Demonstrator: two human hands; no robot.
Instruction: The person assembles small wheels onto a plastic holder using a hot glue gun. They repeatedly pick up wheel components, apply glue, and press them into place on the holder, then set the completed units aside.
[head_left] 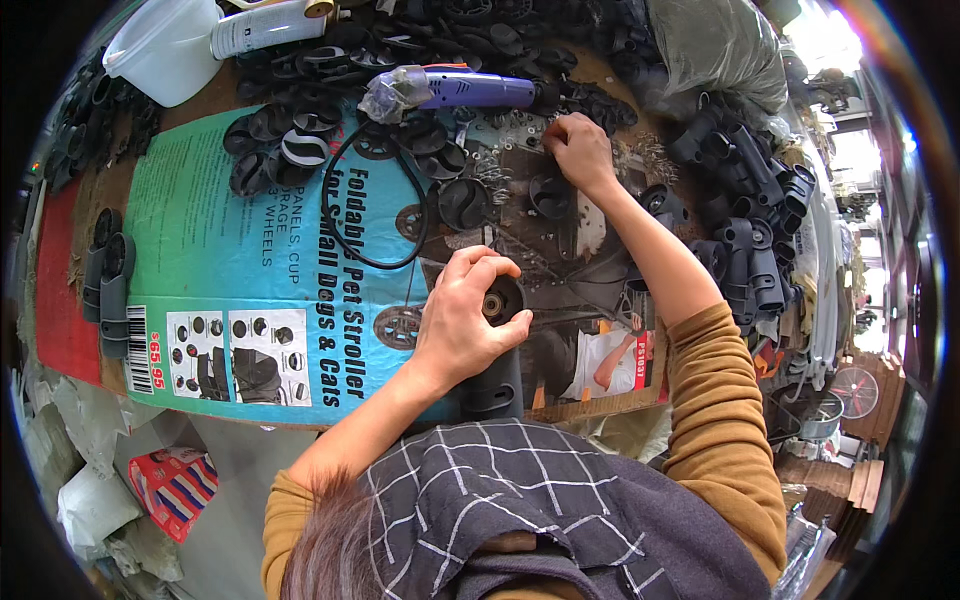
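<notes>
My left hand (462,318) is wrapped round a black plastic fitting (490,398). Its round socket end, with a metal ring inside, faces up between my thumb and fingers, while its lower end lies close to my body. Farther off, my right hand (582,152) reaches down at small metal washers (515,128) and pins, its fingers bent together. Whatever is in those fingertips is too small to make out. Just below that hand lies a round black cap (549,194), and a similar cap (464,204) sits to its left.
A purple power screwdriver (478,91) with a looped black cable (377,264) lies at the back. Black caps are heaped behind it, near a white tub (163,50) and a spray can (268,30). Black tubular fittings (738,165) crowd the right. Printed cardboard (230,240) covers the table.
</notes>
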